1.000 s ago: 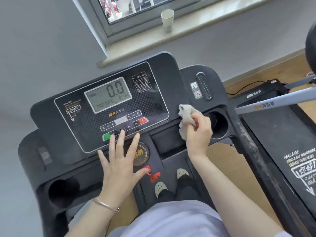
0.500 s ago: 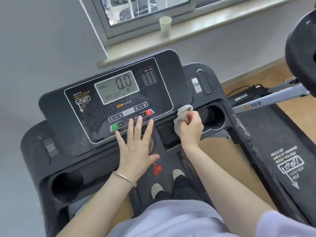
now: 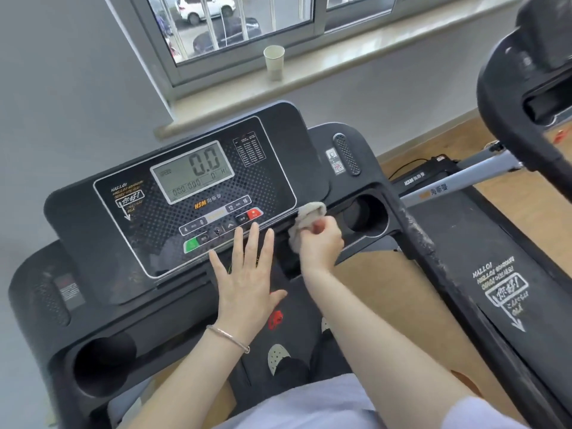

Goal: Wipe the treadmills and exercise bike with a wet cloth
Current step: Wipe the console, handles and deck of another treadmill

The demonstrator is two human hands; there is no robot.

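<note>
One crumpled pale cloth (image 3: 305, 221) sits bunched in the right hand (image 3: 322, 243), pressed against the treadmill console (image 3: 93, 218) just right of the display; the curled fingers hide its lower part. Flat below the buttons, the left hand (image 3: 247, 280) rests with fingers straight and spread. A second treadmill (image 3: 495, 274) is cut off at the right edge.

Grey wall (image 3: 62, 103); far window (image 3: 235, 23) showing parked cars; pale sill (image 3: 356, 60) bearing a paper cup (image 3: 274, 61); wood floor (image 3: 387, 286) at right.
</note>
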